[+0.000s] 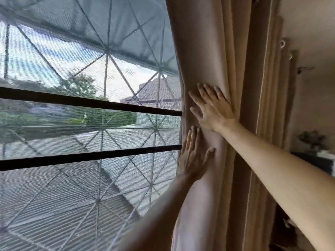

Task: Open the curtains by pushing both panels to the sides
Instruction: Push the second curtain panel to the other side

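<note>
A beige curtain panel (204, 51) hangs bunched in folds at the right side of the window. My right hand (212, 107) lies flat on the panel with fingers spread, pressing against its folds. Lower down, my left hand (194, 156) also rests flat against the panel's left edge, fingers pointing up. Neither hand grips the cloth. No other panel is in view.
The uncovered window (87, 105) fills the left, with a mesh screen, two dark horizontal bars (90, 104) and a diagonal grille; trees and roofs show outside. A beige wall (311, 87) with hooks is at far right, above a dark shelf (319, 160) bearing a plant.
</note>
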Action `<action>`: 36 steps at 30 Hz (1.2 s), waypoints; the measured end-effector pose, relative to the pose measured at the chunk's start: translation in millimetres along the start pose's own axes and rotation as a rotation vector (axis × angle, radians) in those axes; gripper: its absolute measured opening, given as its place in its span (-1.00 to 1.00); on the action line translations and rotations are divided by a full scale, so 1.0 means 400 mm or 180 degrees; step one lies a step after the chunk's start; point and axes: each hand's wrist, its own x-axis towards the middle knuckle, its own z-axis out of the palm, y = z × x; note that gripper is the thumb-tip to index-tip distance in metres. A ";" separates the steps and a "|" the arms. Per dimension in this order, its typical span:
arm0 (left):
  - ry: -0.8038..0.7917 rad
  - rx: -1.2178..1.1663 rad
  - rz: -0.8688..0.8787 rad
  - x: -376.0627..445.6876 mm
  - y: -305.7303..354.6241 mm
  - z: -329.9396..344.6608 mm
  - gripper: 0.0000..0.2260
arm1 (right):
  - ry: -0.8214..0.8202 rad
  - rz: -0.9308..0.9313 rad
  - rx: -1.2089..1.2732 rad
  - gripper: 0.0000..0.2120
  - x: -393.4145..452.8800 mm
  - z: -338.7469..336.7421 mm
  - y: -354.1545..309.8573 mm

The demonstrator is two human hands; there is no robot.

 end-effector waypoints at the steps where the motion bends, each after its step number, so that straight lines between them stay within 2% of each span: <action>1: -0.0014 -0.0031 0.0015 0.012 0.004 0.021 -0.29 | -0.0008 0.0027 -0.0014 -0.43 0.003 0.013 0.018; 20: -0.0082 -0.0142 0.0021 0.210 0.083 0.489 -0.34 | -0.0173 0.0097 -0.0284 -0.42 0.034 0.369 0.417; 28: 0.0092 -0.0091 0.0030 0.280 0.089 0.629 -0.28 | -0.0229 0.0111 -0.0190 -0.42 0.045 0.459 0.535; 36: 0.0059 -0.0115 0.0030 0.328 0.108 0.731 -0.27 | -0.0287 0.0070 -0.0251 -0.42 0.049 0.494 0.624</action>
